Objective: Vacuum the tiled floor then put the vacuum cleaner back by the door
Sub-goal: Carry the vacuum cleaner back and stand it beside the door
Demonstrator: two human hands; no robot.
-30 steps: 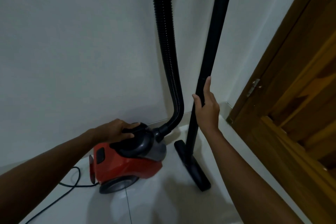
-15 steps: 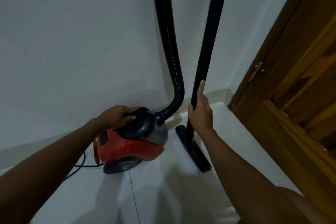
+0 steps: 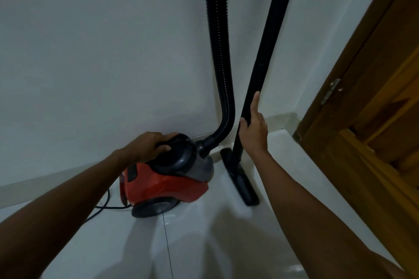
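1. Gripping the black handle on top of the red vacuum cleaner (image 3: 167, 186), left hand (image 3: 149, 146) has fingers curled over it.
2. Right hand (image 3: 252, 130) wraps the upright black tube (image 3: 267, 52), forefinger straight along it.
3. Vacuum cleaner sits on white tiled floor (image 3: 204, 244) against the white wall (image 3: 102, 52), nozzle (image 3: 240, 179) beside it.
4. Ribbed hose (image 3: 221, 52) rises out of view.
5. Wooden door (image 3: 374, 108) stands right.

Red-and-black vacuum cleaner (image 3: 165, 184) on white tiled floor (image 3: 204, 244), wand (image 3: 265, 63) upright.

No text, label or number can be read anywhere
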